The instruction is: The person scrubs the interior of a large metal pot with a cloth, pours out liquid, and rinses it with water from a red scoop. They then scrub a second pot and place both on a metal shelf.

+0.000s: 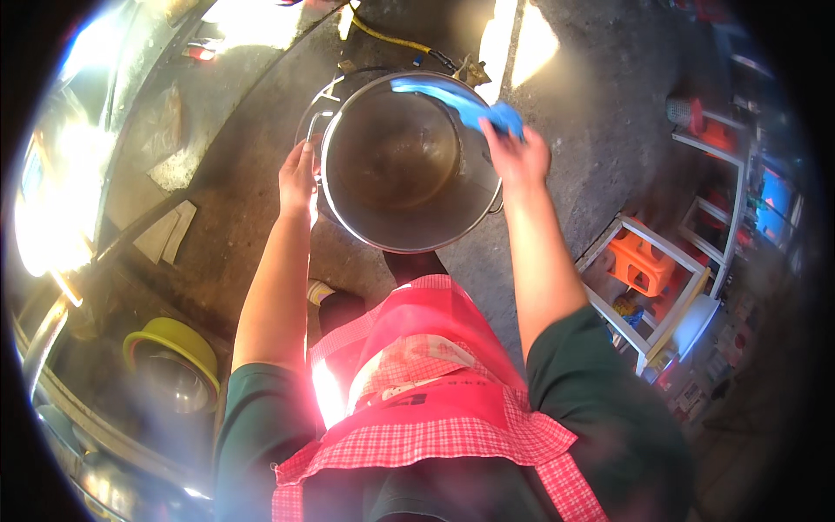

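A large round metal pot (pixel 404 225) is held out in front of me, its open mouth facing up. Brownish marks show on the bottom inside it. My left hand (pixel 299 176) grips the metal side handle (pixel 318 122) at the pot's left rim. In my right hand (pixel 520 156) is a crumpled blue cloth (pixel 450 98), blurred by motion, stretched across the upper right part of the mouth. A second handle (pixel 497 203) sticks out low on the right side of the pot, below my right hand.
Beyond the pot, a yellow hose (pixel 391 37) lies on the concrete floor (pixel 587 130). A yellow-green basin (pixel 171 333) is at lower left. On the right, metal frames (pixel 685 313) stand around an orange plastic stool (pixel 642 261). Flat pale pieces (pixel 166 231) lie at left.
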Action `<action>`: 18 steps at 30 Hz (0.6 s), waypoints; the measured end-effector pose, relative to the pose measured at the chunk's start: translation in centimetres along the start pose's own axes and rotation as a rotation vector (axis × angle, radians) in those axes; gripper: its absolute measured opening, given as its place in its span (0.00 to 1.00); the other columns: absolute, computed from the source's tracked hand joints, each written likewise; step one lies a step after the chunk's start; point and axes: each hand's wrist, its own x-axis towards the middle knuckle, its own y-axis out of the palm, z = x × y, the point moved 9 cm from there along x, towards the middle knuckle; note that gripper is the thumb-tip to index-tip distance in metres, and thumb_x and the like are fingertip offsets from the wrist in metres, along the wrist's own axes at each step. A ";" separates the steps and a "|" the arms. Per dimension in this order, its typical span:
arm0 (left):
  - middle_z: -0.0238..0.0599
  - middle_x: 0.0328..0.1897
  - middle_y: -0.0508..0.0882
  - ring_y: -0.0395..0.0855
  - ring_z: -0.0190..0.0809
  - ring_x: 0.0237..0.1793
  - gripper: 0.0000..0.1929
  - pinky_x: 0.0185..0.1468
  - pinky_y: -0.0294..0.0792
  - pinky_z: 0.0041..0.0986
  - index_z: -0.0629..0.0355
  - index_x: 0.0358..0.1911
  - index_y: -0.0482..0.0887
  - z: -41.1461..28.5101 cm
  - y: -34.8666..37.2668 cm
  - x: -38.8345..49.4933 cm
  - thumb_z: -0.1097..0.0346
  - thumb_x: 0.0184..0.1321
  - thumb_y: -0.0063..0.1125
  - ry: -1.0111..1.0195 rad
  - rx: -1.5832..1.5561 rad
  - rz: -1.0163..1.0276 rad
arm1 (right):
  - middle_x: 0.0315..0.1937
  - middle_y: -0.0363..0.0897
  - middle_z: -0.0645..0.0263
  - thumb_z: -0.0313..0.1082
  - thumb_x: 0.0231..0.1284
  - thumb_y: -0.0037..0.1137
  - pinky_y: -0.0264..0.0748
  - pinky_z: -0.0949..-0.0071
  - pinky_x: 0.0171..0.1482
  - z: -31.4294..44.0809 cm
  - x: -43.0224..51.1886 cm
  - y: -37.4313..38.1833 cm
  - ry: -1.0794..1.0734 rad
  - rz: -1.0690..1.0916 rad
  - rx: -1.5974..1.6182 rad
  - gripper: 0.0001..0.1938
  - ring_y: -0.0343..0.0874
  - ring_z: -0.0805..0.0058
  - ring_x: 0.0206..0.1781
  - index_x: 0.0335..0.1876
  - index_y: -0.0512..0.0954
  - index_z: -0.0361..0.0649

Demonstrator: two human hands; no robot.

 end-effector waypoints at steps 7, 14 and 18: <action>0.18 0.20 0.66 0.62 0.23 0.23 0.16 0.29 0.56 0.17 0.60 0.51 0.81 -0.5 0.5 -0.1 0.58 0.69 0.49 0.052 -0.033 0.041 | 0.54 0.67 0.51 0.27 0.61 0.47 0.63 0.59 0.68 -5.2 -7.8 -11.0 -0.025 -0.300 -0.161 0.15 0.68 0.58 0.59 0.52 0.64 0.30; 0.18 0.21 0.66 0.60 0.22 0.24 0.15 0.31 0.55 0.16 0.58 0.52 0.81 0.0 -0.1 0.0 0.57 0.70 0.49 0.035 -0.010 0.033 | 0.34 0.72 0.68 0.30 0.53 0.56 0.70 0.71 0.45 -8.4 2.3 -14.7 0.093 -0.473 -0.621 0.08 0.71 0.72 0.40 0.39 0.73 0.44; 0.17 0.21 0.63 0.58 0.22 0.23 0.15 0.31 0.54 0.17 0.58 0.52 0.81 -0.4 0.3 -0.3 0.58 0.70 0.48 0.063 -0.037 0.037 | 0.39 0.74 0.65 0.27 0.52 0.56 0.68 0.68 0.50 -10.8 10.3 -10.3 0.000 -0.203 -0.779 0.11 0.72 0.71 0.44 0.42 0.73 0.41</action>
